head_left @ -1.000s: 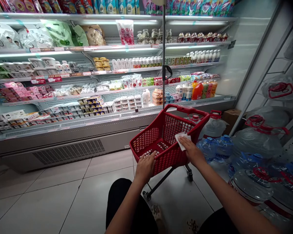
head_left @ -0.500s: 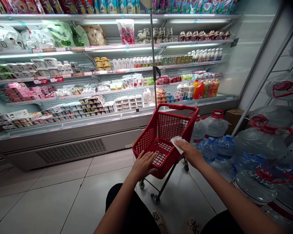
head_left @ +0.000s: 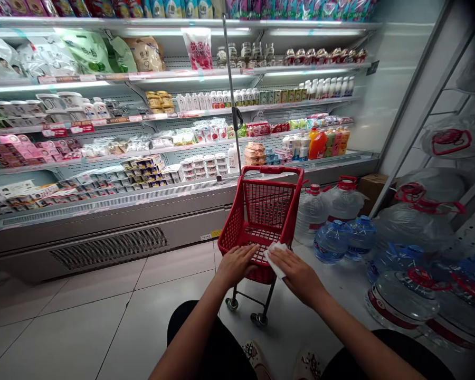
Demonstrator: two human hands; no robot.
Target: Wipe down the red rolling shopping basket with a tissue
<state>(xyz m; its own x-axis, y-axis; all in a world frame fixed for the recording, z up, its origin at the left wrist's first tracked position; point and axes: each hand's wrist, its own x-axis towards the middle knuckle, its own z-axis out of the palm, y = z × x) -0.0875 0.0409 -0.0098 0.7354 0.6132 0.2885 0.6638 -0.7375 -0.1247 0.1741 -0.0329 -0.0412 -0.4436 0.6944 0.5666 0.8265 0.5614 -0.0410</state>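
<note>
A small red plastic shopping cart (head_left: 269, 206) on metal legs with casters stands before my knees. My left hand (head_left: 237, 263) lies over its near rim, fingers stretched out and holding nothing. With my right hand (head_left: 296, 273) I press a white wipe (head_left: 276, 257) against the near right corner of the rim; my fingers lie over the wipe and cover part of it. The cart's basket has a lattice floor and walls, and a raised handle bar (head_left: 275, 170) at its far end.
Beyond the cart, a lit refrigerated display (head_left: 190, 211) holds rows of dairy goods and drinks. A tall pole (head_left: 233, 95) rises behind the cart. To the right, large water bottles (head_left: 404, 295) and blue-capped jugs (head_left: 333, 240) stand on the tiled floor (head_left: 91, 311) beside a rack.
My right hand and the wipe have come nearer and left, from the right side wall to the near right corner. The cart has turned slightly. My left hand stays on the near rim.
</note>
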